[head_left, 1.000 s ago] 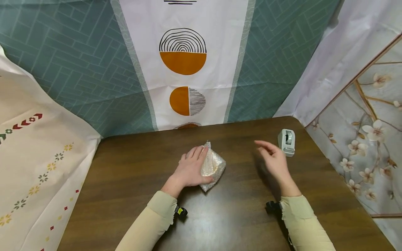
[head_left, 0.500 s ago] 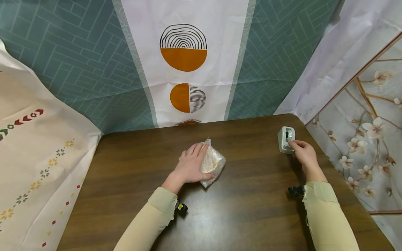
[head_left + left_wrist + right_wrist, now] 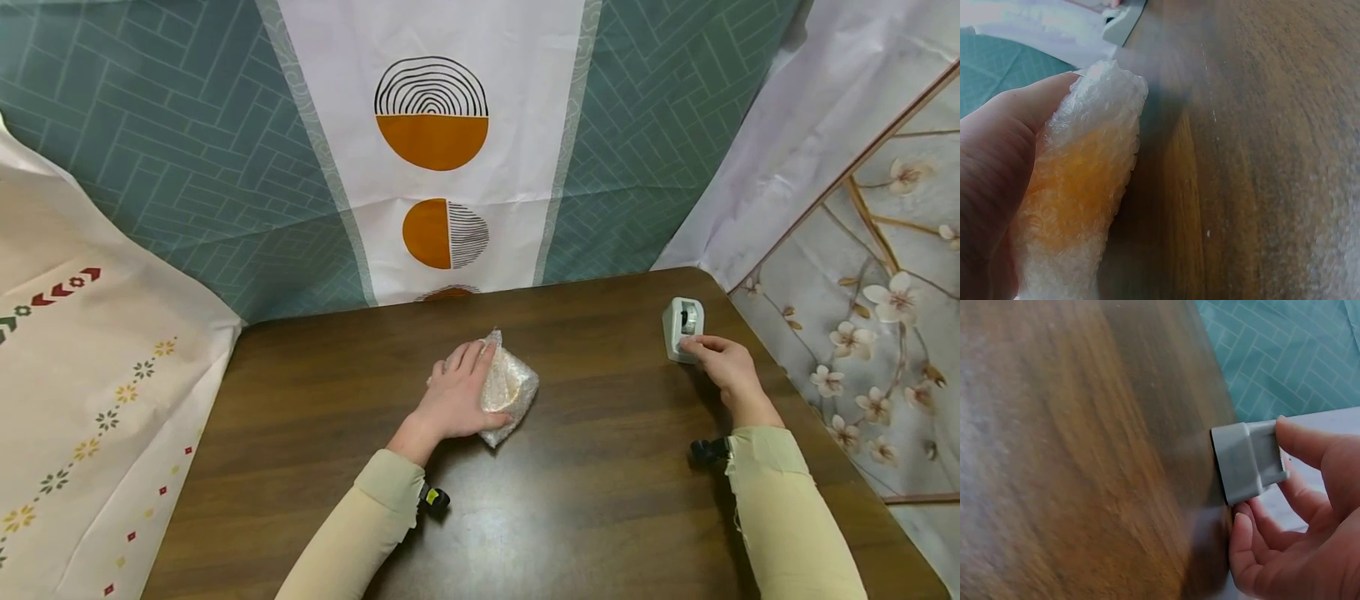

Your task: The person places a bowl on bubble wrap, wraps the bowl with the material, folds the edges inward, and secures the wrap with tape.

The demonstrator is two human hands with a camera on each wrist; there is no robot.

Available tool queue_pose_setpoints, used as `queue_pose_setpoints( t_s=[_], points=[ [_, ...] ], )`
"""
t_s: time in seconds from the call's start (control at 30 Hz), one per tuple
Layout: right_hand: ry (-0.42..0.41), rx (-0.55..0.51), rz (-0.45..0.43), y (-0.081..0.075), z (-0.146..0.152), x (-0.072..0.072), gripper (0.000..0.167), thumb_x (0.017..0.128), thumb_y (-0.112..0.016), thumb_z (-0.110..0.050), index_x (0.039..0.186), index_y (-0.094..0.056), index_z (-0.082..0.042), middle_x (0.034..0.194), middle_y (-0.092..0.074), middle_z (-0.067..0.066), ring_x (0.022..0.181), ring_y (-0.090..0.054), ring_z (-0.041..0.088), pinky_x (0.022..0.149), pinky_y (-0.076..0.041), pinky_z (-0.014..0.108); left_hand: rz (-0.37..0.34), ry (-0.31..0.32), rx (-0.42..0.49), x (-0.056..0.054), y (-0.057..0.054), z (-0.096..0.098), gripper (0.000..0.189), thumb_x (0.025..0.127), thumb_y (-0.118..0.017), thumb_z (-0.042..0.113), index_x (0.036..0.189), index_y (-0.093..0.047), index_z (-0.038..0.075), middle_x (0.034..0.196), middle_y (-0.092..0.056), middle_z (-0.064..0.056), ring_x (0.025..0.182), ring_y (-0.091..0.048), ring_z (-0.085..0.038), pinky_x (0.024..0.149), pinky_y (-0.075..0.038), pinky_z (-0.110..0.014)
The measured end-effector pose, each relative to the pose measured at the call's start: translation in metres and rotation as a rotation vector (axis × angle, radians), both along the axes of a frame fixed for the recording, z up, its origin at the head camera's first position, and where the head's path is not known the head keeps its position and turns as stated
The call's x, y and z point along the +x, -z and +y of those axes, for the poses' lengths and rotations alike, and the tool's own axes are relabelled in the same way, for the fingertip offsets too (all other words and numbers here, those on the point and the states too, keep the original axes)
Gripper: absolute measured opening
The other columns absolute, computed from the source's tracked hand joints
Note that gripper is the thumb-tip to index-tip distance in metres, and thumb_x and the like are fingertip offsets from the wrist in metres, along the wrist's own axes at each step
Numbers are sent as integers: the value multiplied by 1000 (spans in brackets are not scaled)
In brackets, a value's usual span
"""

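Observation:
My left hand [image 3: 453, 400] lies over a bubble-wrapped packet [image 3: 512, 387] on the table, its fingers stretched across the top and the thumb along the near side. Up close in the left wrist view, the bubble wrap [image 3: 1100, 106] lets an orange-yellow thing show through; its kind cannot be made out. Over at the right, my right hand [image 3: 727, 369] is at the front of a pale grey tape dispenser [image 3: 672, 333]. Thumb and fingertips pinch the tape at the dispenser's toothed edge [image 3: 1284, 464]; the clear film itself is hard to see.
A dark wooden table [image 3: 315, 392] carries both items; the dispenser stands near its back right corner. Patterned cloths [image 3: 630, 150] hang behind and on both sides. A small black wrist camera [image 3: 433, 500] is strapped to each forearm.
My right hand has moved right across the table to the tape dispenser, and its fingertips have closed at the dispenser's front. The left hand has stayed on the packet.

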State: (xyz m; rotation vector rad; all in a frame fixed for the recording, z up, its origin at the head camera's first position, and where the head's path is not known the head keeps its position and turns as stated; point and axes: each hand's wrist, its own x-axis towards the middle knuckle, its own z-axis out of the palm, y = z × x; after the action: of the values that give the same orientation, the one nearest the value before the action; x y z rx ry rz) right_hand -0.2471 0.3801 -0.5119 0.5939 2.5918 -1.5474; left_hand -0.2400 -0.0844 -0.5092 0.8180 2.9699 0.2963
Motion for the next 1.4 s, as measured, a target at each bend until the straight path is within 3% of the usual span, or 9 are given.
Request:
queue_pose_setpoints(
  t_s=[0.13,0.27,0.53,0.77,0.93,1.07,1.17,1.3,1.4],
  points=[
    [70,41,32,2,-7,-1,68,105,-66,-46,147,-57,7,134,-57,19,103,-54,21,78,-46,26,2,-1,4,1,-1,0,125,84,-73,77,173,-14,12,174,-24,-11,158,-22,-33,115,-33,-67],
    [142,129,85,4,-13,-4,56,104,-69,-39,138,-65,6,132,-61,22,107,-55,25,74,-45,23,3,-1,10,0,0,0,125,84,-73,77,173,-13,12,173,-23,-11,158,-22,-34,114,-33,-67],
    [181,298,181,6,-22,-5,45,103,-70,-29,126,-72,9,145,-60,30,124,-60,42,101,-48,52,1,-4,8,0,1,1,126,84,-73,76,173,-13,12,174,-23,-11,158,-22,-33,113,-34,-67],
    [214,367,240,2,-30,-1,37,101,-72,-25,116,-75,9,118,-71,30,107,-64,44,94,-49,56,5,-3,11,0,2,2,125,84,-73,76,173,-14,11,174,-22,-11,158,-21,-34,113,-34,-67],
    [234,380,196,-3,-33,-2,42,99,-76,-29,124,-72,5,122,-64,26,111,-61,46,96,-49,60,-1,-12,15,1,1,2,125,84,-73,76,173,-13,12,174,-22,-11,158,-21,-34,114,-33,-67],
    [205,378,104,-8,-32,0,52,101,-69,-42,127,-70,3,135,-54,30,120,-56,51,96,-49,65,-8,-17,7,0,1,3,125,84,-72,77,173,-12,12,174,-22,-10,158,-21,-34,114,-33,-68],
    [164,354,26,-13,-29,4,66,107,-51,-53,133,-66,6,142,-48,37,128,-50,54,101,-46,64,-11,-15,9,0,2,4,125,84,-72,77,173,-13,12,174,-21,-11,158,-21,-35,114,-33,-69],
    [130,193,-44,-20,-27,9,80,111,-31,-55,150,-51,12,149,-44,40,130,-50,51,102,-54,53,-8,-14,16,-1,2,5,125,84,-72,77,173,-13,11,174,-22,-11,158,-22,-36,113,-33,-70],
    [129,40,-71,-24,-27,11,78,112,-31,-51,156,-43,12,151,-44,37,123,-60,39,89,-62,43,-12,-23,5,-1,3,6,125,85,-70,78,173,-12,11,174,-20,-11,158,-21,-35,114,-33,-69]
  ],
)
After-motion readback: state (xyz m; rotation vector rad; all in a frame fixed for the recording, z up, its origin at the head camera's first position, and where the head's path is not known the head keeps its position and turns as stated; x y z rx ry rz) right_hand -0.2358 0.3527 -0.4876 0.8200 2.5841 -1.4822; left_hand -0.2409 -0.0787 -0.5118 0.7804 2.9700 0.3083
